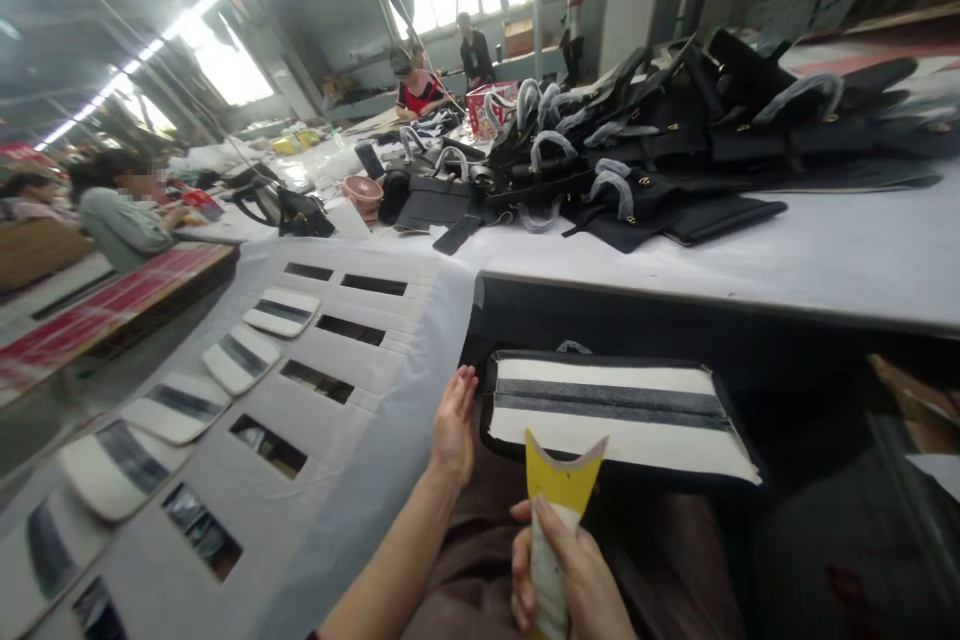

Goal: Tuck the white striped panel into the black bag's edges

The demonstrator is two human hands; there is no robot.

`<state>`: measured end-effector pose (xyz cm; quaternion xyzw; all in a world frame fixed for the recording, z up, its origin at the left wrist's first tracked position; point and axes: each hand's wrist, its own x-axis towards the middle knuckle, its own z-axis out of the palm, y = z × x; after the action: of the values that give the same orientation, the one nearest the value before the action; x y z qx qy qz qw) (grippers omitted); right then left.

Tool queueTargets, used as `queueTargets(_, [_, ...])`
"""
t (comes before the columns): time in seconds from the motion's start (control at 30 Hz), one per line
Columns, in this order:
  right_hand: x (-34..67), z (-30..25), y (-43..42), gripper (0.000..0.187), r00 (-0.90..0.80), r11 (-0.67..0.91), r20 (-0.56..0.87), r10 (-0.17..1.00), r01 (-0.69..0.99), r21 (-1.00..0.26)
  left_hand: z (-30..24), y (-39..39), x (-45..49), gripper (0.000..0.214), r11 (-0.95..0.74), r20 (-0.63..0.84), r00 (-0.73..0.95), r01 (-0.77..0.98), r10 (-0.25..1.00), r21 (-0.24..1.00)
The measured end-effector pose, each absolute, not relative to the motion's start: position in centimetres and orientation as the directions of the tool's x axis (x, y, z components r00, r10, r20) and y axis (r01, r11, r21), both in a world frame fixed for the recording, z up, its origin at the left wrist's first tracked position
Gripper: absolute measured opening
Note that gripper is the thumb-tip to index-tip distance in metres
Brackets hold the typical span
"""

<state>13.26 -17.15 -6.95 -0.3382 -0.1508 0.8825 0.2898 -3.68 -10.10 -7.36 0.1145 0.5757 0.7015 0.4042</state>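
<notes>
My right hand (559, 560) is closed around the pale wrapped handle of a yellow scraper (566, 480), whose wide end has a curved notch and points up. Just beyond the scraper is a black bag (487, 420) above my lap, with a long white panel (600, 425) facing me and a dark grey strip (607, 402) along its middle. At the bag's left end stands my left hand (452, 430), fingers straight and together, palm toward the bag. Whether it touches the bag's edge I cannot tell.
Several white rounded panels (240, 358) with dark strips lie on a white slotted board (330, 420) at left. Black bags with wrapped handles (645, 140) are heaped on the white table (825, 240) ahead, near a phone (457, 234) and a pink basket (362, 197). People work farther back.
</notes>
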Motion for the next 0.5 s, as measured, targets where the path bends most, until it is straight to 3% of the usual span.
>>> queueTargets(0.2, [14.4, -7.0, -16.3, 0.053, -0.555, -0.778, -0.547, 0.627, -0.401, -0.483, -7.4, -15.1, -0.6, 0.049, -0.011, -0.419, -0.449, -0.692, 0.789, 0.722])
queueTargets(0.5, [14.5, -7.1, -15.3, 0.053, -0.564, -0.814, -0.589, 0.579, -0.362, -0.454, -6.7, -15.0, -0.1, 0.055, -0.043, -0.415, -0.459, -0.709, 0.786, 0.703])
